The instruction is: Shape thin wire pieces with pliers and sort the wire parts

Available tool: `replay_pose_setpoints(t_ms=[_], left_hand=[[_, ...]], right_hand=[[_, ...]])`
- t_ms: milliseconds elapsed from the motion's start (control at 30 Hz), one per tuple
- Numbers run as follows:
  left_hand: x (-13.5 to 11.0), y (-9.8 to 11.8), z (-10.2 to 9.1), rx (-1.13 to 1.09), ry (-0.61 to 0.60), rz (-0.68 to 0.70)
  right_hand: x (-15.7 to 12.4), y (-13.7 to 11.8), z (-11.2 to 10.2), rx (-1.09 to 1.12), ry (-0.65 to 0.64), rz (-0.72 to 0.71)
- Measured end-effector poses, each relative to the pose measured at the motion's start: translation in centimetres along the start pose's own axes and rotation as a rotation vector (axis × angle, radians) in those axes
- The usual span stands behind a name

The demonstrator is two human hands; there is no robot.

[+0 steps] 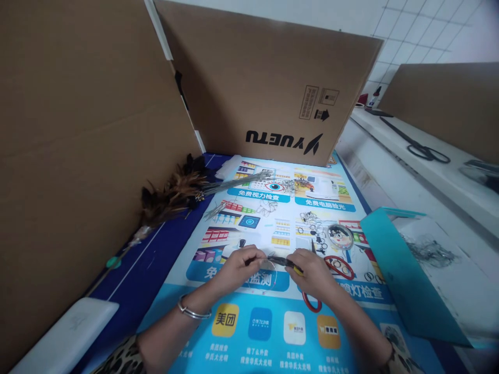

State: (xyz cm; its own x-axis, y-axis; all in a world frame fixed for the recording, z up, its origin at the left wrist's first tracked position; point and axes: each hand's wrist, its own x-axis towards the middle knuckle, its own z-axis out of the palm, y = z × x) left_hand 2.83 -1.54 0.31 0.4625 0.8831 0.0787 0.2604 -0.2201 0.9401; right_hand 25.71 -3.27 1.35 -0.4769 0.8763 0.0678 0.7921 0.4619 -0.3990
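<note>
On the printed table cover (pixel 167 298), at mid-worktop: one left hand (pixel 245 262), thumb and fingertips pinched together on a thin wire (pixel 276 271), which curves in a loop beneath; a silver bracelet (pixel 194 312) at the wrist. One right hand (pixel 312 271), fingers closed round the yellow-trimmed handles of the pliers (pixel 278 261); the tool's nose points to the left fingertips — whether it grips the wire cannot be told.

Just beside the right hand: red-handled scissors (pixel 345 260), partly hidden by it. Beyond these: a round container (pixel 340 237) with a cartoon face, and small dark loops (pixel 320 241) in a loose scatter.

Farther off, to the left: a bundle of wires (pixel 239 182) and brown feathers (pixel 171 192). To the right: a teal box (pixel 401 275) — a tangle of fine wire (pixel 434 253) inside. Behind: a cardboard panel (pixel 253 78) lettered YUETU, inverted.
</note>
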Motion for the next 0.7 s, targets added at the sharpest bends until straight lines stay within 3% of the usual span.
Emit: replay_pose_setpoints(t_ms=[433, 700], left_hand=[[-0.02, 0.14, 0.34, -0.264, -0.061, -0.147], [-0.09, -0.36, 0.62, -0.304, -0.056, -0.171]], right_hand=[[0.06, 0.07, 0.05, -0.025, 0.017, -0.081], [0.25, -0.04, 0.15, -0.063, 0.015, -0.084]])
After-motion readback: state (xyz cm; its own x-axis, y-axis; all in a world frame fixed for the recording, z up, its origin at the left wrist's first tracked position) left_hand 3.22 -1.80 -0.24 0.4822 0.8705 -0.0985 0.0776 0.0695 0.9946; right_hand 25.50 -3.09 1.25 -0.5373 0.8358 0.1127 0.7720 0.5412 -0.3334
